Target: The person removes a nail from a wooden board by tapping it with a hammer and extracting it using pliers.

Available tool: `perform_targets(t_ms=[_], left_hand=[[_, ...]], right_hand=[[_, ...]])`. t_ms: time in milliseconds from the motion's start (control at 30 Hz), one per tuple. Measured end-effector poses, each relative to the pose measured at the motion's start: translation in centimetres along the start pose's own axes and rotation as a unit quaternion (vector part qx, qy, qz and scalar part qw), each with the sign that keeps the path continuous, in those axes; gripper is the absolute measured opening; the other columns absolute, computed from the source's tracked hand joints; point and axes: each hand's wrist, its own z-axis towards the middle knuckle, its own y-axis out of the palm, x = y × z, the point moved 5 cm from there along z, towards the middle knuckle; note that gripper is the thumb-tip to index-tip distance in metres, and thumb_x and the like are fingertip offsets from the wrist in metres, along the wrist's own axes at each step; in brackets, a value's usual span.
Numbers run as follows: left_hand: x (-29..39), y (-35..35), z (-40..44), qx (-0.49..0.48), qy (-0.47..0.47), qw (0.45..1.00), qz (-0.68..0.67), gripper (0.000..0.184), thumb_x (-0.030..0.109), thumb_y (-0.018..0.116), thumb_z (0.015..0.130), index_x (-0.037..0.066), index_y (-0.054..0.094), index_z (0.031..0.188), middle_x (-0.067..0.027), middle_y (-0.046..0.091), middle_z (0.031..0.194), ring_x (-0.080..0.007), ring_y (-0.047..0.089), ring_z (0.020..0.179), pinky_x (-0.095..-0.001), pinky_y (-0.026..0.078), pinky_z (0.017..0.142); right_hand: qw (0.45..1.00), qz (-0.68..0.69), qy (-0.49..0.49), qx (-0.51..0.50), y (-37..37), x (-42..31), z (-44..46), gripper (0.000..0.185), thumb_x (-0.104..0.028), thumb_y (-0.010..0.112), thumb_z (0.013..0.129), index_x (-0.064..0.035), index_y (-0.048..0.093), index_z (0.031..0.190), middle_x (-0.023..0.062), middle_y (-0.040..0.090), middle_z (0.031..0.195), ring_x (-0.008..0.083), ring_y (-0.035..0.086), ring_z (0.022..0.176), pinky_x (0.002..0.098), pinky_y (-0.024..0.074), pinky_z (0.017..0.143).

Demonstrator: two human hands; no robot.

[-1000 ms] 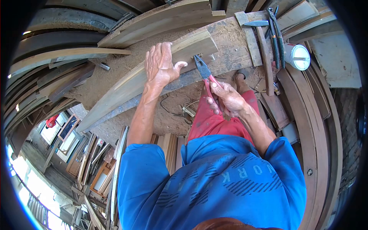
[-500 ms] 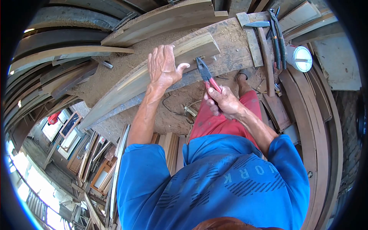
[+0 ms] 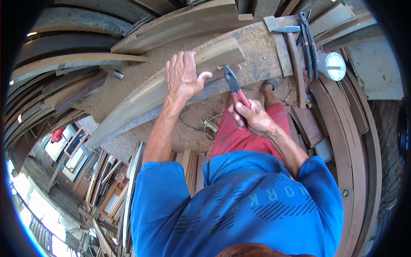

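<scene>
My left hand (image 3: pixel 184 77) lies across a long pale wooden plank (image 3: pixel 147 92), fingers stretched over its upper edge and thumb sticking out to the right. In my right hand (image 3: pixel 252 115) is a pair of pliers (image 3: pixel 232 81) with red handles and dark jaws, pointing up and left. The fingers are wrapped around the handles. The jaw tips are just below the plank's right end, close to a small pale bit on its lower edge that I cannot make out. Beneath the plank is a worn workbench (image 3: pixel 259 51) strewn with sawdust.
A hammer (image 3: pixel 287 29) and large dark-handled pincers (image 3: pixel 309 47) lie at the bench's right end. A white bucket (image 3: pixel 335 66) stands beside them. Curved boards (image 3: pixel 342 141) lean on the right. Another thick plank (image 3: pixel 180 25) rests along the far side, with stacked timber on the left.
The pliers have shifted slightly right and down, so their jaws have drawn away from the plank's lower edge. My left hand has stayed in place on the plank.
</scene>
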Motion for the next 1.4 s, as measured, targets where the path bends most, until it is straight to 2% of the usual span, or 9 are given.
perform_targets(t_ms=[67, 167, 200, 300, 500, 700, 900, 1100, 1400], left_hand=[[0.1, 0.2, -1.0, -0.024, -0.015, 1.000, 0.007, 0.075, 0.039, 0.096, 0.067, 0.005, 0.060, 0.124, -0.0168, 0.065, 0.111, -0.0376, 0.062, 0.105, -0.0491, 0.046, 0.089], [0.1, 0.2, -1.0, -0.036, -0.028, 0.999, 0.007, 0.072, 0.040, 0.097, 0.068, 0.005, 0.059, 0.119, -0.0138, 0.062, 0.111, -0.0332, 0.060, 0.108, -0.0479, 0.044, 0.091], [0.1, 0.3, -0.9, -0.033, -0.026, 0.999, 0.005, 0.072, 0.040, 0.097, 0.068, 0.005, 0.059, 0.119, -0.0138, 0.062, 0.111, -0.0332, 0.060, 0.108, -0.0481, 0.044, 0.091], [-0.2, 0.4, -0.8, -0.029, -0.022, 0.999, 0.002, 0.072, 0.039, 0.097, 0.068, 0.005, 0.059, 0.119, -0.0138, 0.062, 0.111, -0.0334, 0.060, 0.108, -0.0485, 0.045, 0.091], [-0.1, 0.5, -0.9, -0.028, -0.022, 0.999, 0.009, 0.073, 0.040, 0.097, 0.068, 0.004, 0.059, 0.120, -0.0140, 0.062, 0.112, -0.0335, 0.060, 0.109, -0.0486, 0.045, 0.091], [-0.1, 0.4, -1.0, -0.023, -0.019, 0.999, 0.014, 0.071, 0.040, 0.096, 0.068, 0.004, 0.061, 0.119, -0.0137, 0.062, 0.112, -0.0331, 0.060, 0.109, -0.0481, 0.045, 0.091], [0.1, 0.2, -0.8, -0.018, -0.018, 1.000, 0.016, 0.071, 0.040, 0.096, 0.068, 0.005, 0.061, 0.119, -0.0133, 0.062, 0.112, -0.0327, 0.060, 0.109, -0.0474, 0.045, 0.090], [0.0, 0.1, -0.5, -0.029, -0.026, 0.999, 0.009, 0.076, 0.040, 0.095, 0.069, 0.006, 0.060, 0.126, -0.0158, 0.066, 0.116, -0.0366, 0.062, 0.111, -0.0487, 0.047, 0.093], [-0.1, 0.3, -0.7, -0.028, -0.027, 0.999, 0.015, 0.075, 0.038, 0.096, 0.068, 0.006, 0.060, 0.126, -0.0155, 0.066, 0.115, -0.0367, 0.063, 0.110, -0.0486, 0.047, 0.093]], right_hand=[[1.000, 0.004, -0.024, -0.006, -0.5, -0.5, -0.1, 0.031, -0.029, 0.059, 0.113, 0.0004, 0.060, 0.124, 0.0070, 0.072, 0.095, 0.0124, 0.067, 0.077, 0.0280, 0.0558, 0.068], [0.994, -0.049, -0.063, 0.069, 0.1, -1.8, -0.9, 0.028, -0.022, 0.053, 0.114, 0.0005, 0.053, 0.131, 0.0093, 0.073, 0.098, 0.0131, 0.069, 0.078, 0.0294, 0.0568, 0.068], [0.981, -0.179, -0.026, 0.065, 0.0, -2.7, -1.5, 0.024, -0.016, 0.049, 0.114, 0.0000, 0.049, 0.131, 0.0120, 0.073, 0.104, 0.0141, 0.070, 0.080, 0.0302, 0.0589, 0.071], [0.989, -0.127, -0.069, 0.023, -0.2, -1.2, -1.3, 0.018, -0.014, 0.050, 0.113, -0.0032, 0.051, 0.128, 0.0137, 0.073, 0.112, 0.0155, 0.073, 0.083, 0.0326, 0.0619, 0.075], [0.998, 0.060, -0.011, -0.030, 1.1, -0.9, -1.4, 0.021, -0.015, 0.056, 0.112, -0.0086, 0.054, 0.131, 0.0150, 0.072, 0.121, 0.0187, 0.076, 0.095, 0.0378, 0.0659, 0.078], [0.983, 0.182, -0.031, -0.023, 0.7, 0.0, -0.5, 0.029, -0.025, 0.063, 0.110, -0.0107, 0.059, 0.135, 0.0166, 0.074, 0.124, 0.0219, 0.076, 0.096, 0.0412, 0.0670, 0.074], [0.997, 0.038, 0.027, 0.057, 1.8, -0.9, -0.1, 0.030, -0.032, 0.057, 0.113, -0.0108, 0.053, 0.134, 0.0134, 0.075, 0.108, 0.0158, 0.071, 0.080, 0.0327, 0.0617, 0.065], [0.997, 0.078, 0.003, 0.023, 1.0, -0.1, 0.5, 0.031, -0.040, 0.054, 0.114, -0.0117, 0.052, 0.128, 0.0030, 0.065, 0.083, 0.0109, 0.059, 0.061, 0.0293, 0.0508, 0.051], [0.989, 0.139, 0.024, -0.039, 1.3, 1.0, 0.8, 0.033, -0.046, 0.056, 0.112, -0.0150, 0.049, 0.103, -0.0005, 0.057, 0.076, 0.0101, 0.053, 0.058, 0.0279, 0.0463, 0.049]])
